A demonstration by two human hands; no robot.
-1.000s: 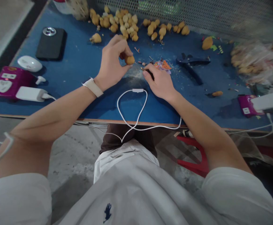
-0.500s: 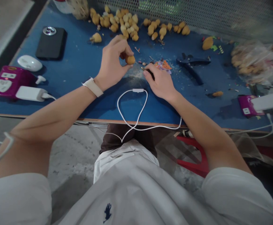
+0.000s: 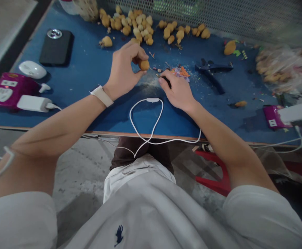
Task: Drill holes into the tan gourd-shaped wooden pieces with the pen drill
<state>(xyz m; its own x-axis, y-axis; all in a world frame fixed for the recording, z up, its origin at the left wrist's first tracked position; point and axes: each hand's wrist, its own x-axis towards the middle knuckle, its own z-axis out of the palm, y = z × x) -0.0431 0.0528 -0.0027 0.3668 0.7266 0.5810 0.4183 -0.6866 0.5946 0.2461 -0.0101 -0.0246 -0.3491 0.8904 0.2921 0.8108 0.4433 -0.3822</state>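
Note:
Pinched between the thumb and fingers of my left hand (image 3: 123,71) is a small yellow-brown gourd (image 3: 144,65), held just above the blue table. A thin pale stem or thread sticks out from its right side. My right hand (image 3: 179,90) is closed on a slim dark-handled tool (image 3: 167,81) with a small metal tip, mostly hidden by the fingers. That tip points at the gourd, with a short gap between them. Pale dust lies on the table below. Beside my right fingers are orange and purple scraps (image 3: 181,72).
Several gourds (image 3: 140,26) lie along the mesh panel (image 3: 231,20). Dark-handled pliers (image 3: 213,77) rest to the right, near a plastic bag (image 3: 278,67). A phone (image 3: 56,48), a white mouse-like case (image 3: 33,70) and a purple power socket (image 3: 12,90) sit left. A white cable (image 3: 153,129) loops over the front edge.
The gourd in my left hand has turned a little, and my left hand has shifted very slightly. My right hand holds nearly the same place.

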